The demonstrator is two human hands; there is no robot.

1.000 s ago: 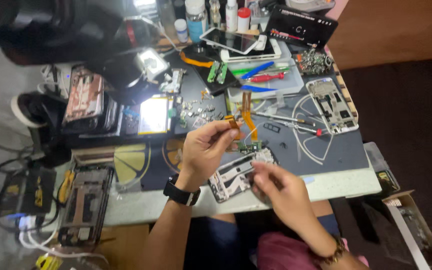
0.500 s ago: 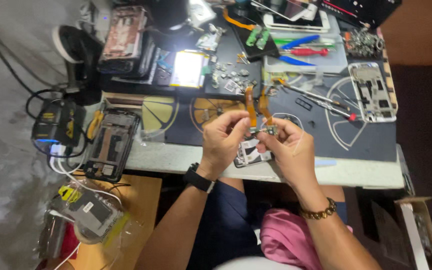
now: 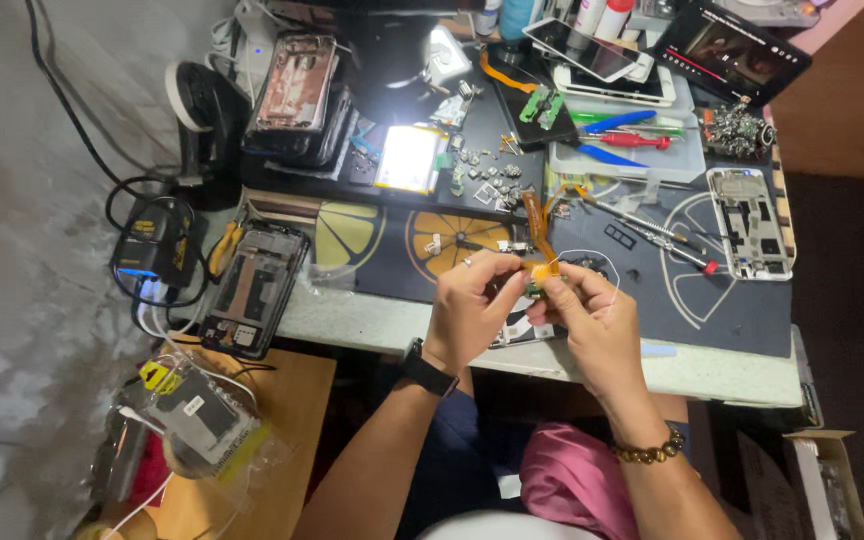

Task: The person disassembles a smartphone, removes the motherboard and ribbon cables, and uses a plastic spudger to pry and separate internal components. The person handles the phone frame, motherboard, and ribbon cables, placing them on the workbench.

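Two bare hands meet at the near edge of a crowded repair tabletop [image 3: 592, 370], seen from above. Nearest the viewer is a lap with pink cloth [image 3: 577, 490]. The left hand [image 3: 472, 310], with a black watch [image 3: 427, 368] on its wrist, and the right hand [image 3: 597, 325], with a beaded bracelet [image 3: 652, 450], come together over the table's edge. Between them they pinch an orange flex ribbon cable [image 3: 540, 235]: the fingers of both hands are pressed together on its lower end, where a small dark part sits, too small to make out. The free length of the ribbon rises away from the hands, slightly tilted, above the dark work mat [image 3: 722, 310]. Under the hands, partly hidden, lies an opened phone frame [image 3: 514, 330].

Lower left, on a wooden surface, a part lies in a clear plastic bag [image 3: 192, 415]. Left of the hands, an opened phone with its insides showing [image 3: 252, 290] lies on the tabletop edge, just beside a black charger box with cables [image 3: 157, 240]. The mat bears lemon and orange slice prints [image 3: 452, 240]. To the right lie thin metal tools [image 3: 652, 235] and a white phone frame [image 3: 749, 222].

Farther back, a brightly lit flat battery [image 3: 410, 158] lies among scattered small metal parts [image 3: 487, 180]. Left of it, phone housings stand in a stack [image 3: 297, 95]. A clear tray [image 3: 632, 150] holds blue and red handled tools. At the far edge rest a phone with a glossy screen [image 3: 592, 48] and a dark tablet [image 3: 732, 50].
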